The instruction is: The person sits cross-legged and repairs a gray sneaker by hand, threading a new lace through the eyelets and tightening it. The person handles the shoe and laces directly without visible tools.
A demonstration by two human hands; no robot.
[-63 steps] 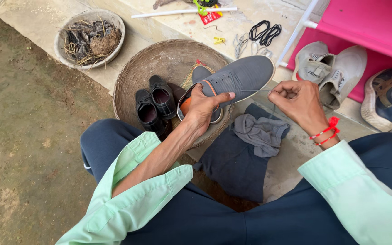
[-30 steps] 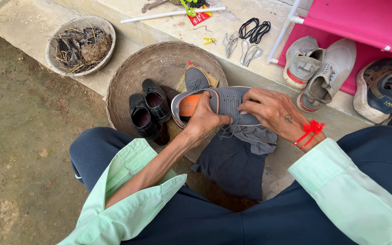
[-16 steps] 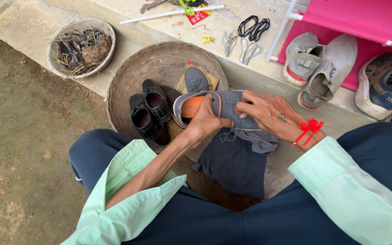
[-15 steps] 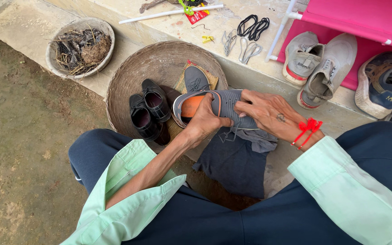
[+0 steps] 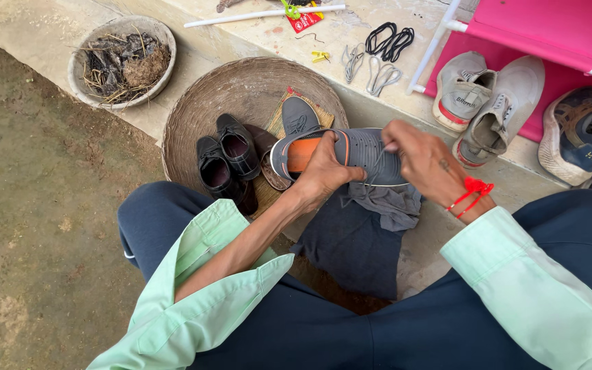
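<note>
Concrete step outdoors | right hand point(image 5: 425, 159) fingers now pinch a lace atop grey shoe point(image 5: 351, 152), no longer lifted away | left hand point(image 5: 325, 166) wrapped around shoe, steadying lacing | shoe over grey cloth point(image 5: 386, 203), beside woven basket point(image 5: 234, 92)

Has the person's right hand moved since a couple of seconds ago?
Yes. The right hand was raised to the right of the grey shoe, towards the pale sneakers; it now rests on the shoe's upper.

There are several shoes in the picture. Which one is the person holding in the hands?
The grey shoe with the orange inside. The left hand grips it and the right hand touches its top. The black shoes and pale sneakers lie untouched.
</note>
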